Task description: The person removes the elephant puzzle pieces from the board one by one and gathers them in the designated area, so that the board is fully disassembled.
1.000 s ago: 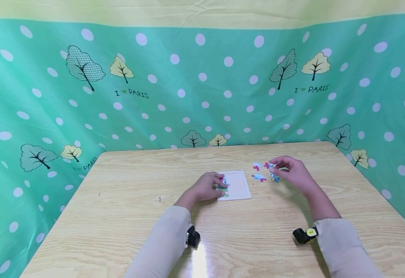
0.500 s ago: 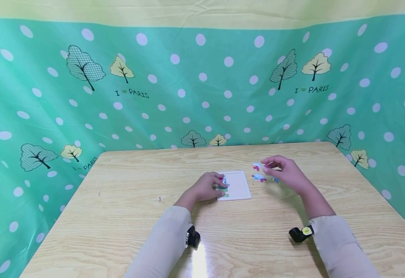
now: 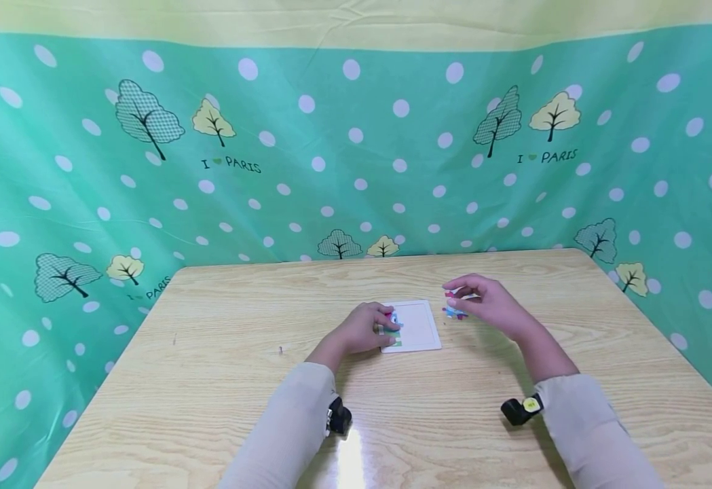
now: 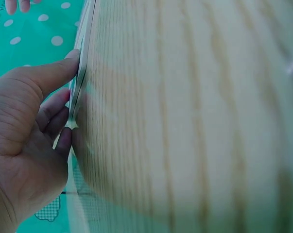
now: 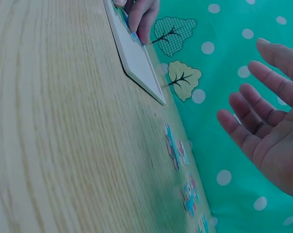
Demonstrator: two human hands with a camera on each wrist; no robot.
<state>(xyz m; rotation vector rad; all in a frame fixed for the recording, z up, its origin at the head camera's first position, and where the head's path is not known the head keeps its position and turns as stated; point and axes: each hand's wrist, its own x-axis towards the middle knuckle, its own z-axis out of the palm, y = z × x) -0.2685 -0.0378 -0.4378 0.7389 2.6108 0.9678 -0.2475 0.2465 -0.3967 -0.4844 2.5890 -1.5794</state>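
A white square puzzle board (image 3: pixel 419 329) lies mid-table, its right part bare and a few colourful pieces (image 3: pixel 395 319) showing along its left side. My left hand (image 3: pixel 363 329) rests on that left side, thumb and fingertips touching the board; the left wrist view shows the contact edge-on. Over the loose jigsaw pieces (image 3: pixel 455 312) right of the board hovers my right hand (image 3: pixel 486 307). The right wrist view shows several pieces (image 5: pixel 171 147) flat on the table and my right hand's fingers apart, relaxed and holding nothing. From the head view, that hand covers most of the pieces.
The wooden table (image 3: pixel 221 401) extends on all sides of the board. Small dark marks (image 3: pixel 281 350) dot its surface on the left. Behind stands a green dotted curtain (image 3: pixel 294 156) with printed trees. Each wrist wears a black camera (image 3: pixel 339 416).
My right hand has moved left across the loose pieces, from the right-hand ones to those nearer the board. My left hand and the board have stayed still.
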